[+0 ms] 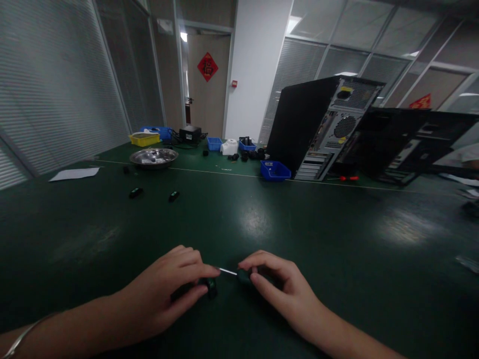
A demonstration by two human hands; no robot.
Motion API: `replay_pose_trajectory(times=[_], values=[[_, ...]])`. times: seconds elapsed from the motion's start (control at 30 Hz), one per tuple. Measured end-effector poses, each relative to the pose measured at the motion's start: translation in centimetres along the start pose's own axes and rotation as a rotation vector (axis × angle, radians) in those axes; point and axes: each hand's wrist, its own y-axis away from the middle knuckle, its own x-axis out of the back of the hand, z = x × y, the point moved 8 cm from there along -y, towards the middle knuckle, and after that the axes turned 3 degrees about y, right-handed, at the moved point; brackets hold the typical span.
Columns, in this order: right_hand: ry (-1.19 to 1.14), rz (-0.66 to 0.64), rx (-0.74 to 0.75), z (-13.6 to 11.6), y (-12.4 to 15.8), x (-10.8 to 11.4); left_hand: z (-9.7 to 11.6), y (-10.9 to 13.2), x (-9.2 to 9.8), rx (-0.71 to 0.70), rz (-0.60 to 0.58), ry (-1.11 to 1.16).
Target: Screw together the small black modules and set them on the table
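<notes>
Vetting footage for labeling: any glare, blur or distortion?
Head view: pale glare on the green table; head view: right edge soft, tall computer case leaning, likely lens distortion; head view: dim light muddies the dark piece at the left hand.

with straight ahead as twelve, a green table carried a white sheet at ten o'clock, two small dark pieces between ten and eleven, a metal dish at eleven, and a blue bin beside a black computer tower at one.

Curled left hand near right hand
</notes>
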Motion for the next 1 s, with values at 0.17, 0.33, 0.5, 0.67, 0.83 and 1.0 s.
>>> replay_pose_trajectory(times=[0.17, 0.33, 0.5, 0.67, 0.83, 1.0], values=[[-0.016, 0.017, -0.02, 0.2, -0.1, 0.1, 0.7, 0.1, -0.4, 0.016, -0.06, -0.034], [-0.025, 0.03, -0.043, 0.3, 0.0, 0.0, 0.4, 0.2, -0.6, -0.044, -0.036, -0.06], [-0.003, 0.041, -0.041, 0.3, 0.0, 0.0, -0.9, 0.1, -0.4, 0.035, 0.025, -0.034], [0.078, 0.011, 0.005, -0.2, 0.0, -0.3, -1.7, 0.3, 0.1, 0.076, 0.076, -0.027], [0.123, -0.01, 0.014, -0.4, 0.1, -0.6, -2.2, 0.2, -0.1, 0.063, 0.04, -0.017], [0.118, -0.014, 0.018, -0.4, 0.2, -0.6, -2.1, 0.2, 0.3, 0.062, 0.101, 0.03]])
